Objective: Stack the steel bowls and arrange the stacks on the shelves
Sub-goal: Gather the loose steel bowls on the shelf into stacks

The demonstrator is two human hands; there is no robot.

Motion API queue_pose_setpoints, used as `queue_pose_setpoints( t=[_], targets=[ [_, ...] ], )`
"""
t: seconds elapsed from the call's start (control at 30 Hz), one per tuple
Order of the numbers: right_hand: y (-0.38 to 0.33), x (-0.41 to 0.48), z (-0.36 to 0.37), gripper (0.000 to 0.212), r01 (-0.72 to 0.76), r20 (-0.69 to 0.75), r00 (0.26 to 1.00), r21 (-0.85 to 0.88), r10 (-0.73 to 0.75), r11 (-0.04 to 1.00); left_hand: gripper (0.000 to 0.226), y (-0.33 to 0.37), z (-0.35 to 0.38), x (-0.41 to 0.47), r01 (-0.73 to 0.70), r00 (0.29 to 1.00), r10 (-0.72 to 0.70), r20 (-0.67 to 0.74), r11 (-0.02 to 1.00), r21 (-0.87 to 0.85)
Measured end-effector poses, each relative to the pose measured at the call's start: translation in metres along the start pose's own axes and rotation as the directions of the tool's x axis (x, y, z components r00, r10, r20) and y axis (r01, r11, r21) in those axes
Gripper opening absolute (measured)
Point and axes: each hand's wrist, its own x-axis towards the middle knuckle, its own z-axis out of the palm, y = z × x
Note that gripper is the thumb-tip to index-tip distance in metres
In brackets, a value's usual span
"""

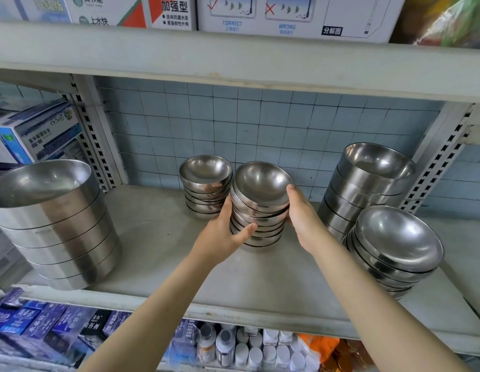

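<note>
A stack of several small steel bowls (263, 194) stands on the grey middle shelf (163, 253), tilted slightly toward me. My left hand (225, 232) wraps its lower left side, thumb across the front. On the stack's right side my right hand (300, 210) presses, fingertips at the top bowl's rim. Just behind and to the left is a second small-bowl stack (206, 183), touching or nearly touching the held one.
A tall stack of large straight-sided bowls (53, 224) fills the shelf's left end. At the right stand another tall stack (367, 183) and a leaning stack of wide bowls (394, 245). Boxes sit on the shelf above; bottles and packets crowd the shelf below.
</note>
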Motion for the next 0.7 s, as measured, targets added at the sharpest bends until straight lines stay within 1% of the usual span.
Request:
queue_pose_setpoints(
  t=[0.2, 0.27, 0.33, 0.4, 0.47, 0.53, 0.63, 0.7],
  targets=[
    [-0.005, -0.007, -0.003, 0.044, 0.046, 0.019, 0.999, -0.024, -0.045, 0.999, 0.102, -0.001, -0.001, -0.002, -0.018, 0.999, 0.021, -0.028, 0.996, 0.092],
    [-0.011, -0.008, -0.006, 0.048, 0.070, 0.034, 0.997, -0.056, -0.068, 0.996, 0.105, -0.004, -0.004, -0.001, -0.030, 0.999, 0.032, -0.014, 0.993, 0.112],
    [-0.018, -0.012, -0.010, 0.057, 0.131, 0.041, 0.991, -0.089, -0.128, 0.987, 0.109, -0.004, -0.010, -0.001, -0.029, 1.000, 0.028, 0.007, 0.992, 0.121],
    [-0.025, -0.017, -0.014, 0.060, 0.239, 0.046, 0.971, -0.177, -0.235, 0.955, 0.107, 0.002, -0.020, -0.005, -0.042, 0.999, 0.040, 0.018, 0.989, 0.144],
    [-0.033, -0.023, -0.017, 0.059, 0.366, 0.063, 0.929, -0.322, -0.365, 0.873, 0.097, 0.008, -0.034, -0.011, -0.069, 0.998, 0.070, -0.001, 0.979, 0.194],
    [-0.040, -0.027, -0.017, 0.054, 0.491, 0.089, 0.859, -0.422, -0.504, 0.762, 0.086, 0.013, -0.050, -0.020, -0.078, 0.995, 0.090, -0.048, 0.973, 0.216],
    [-0.048, -0.034, -0.007, 0.045, 0.658, 0.139, 0.715, -0.463, -0.685, 0.593, 0.075, 0.021, -0.076, -0.043, -0.140, 0.979, 0.171, -0.114, 0.960, 0.241],
    [-0.052, -0.039, 0.005, 0.046, 0.737, 0.171, 0.635, -0.427, -0.754, 0.524, 0.071, 0.026, -0.094, -0.062, -0.171, 0.960, 0.221, -0.173, 0.949, 0.265]
  ],
)
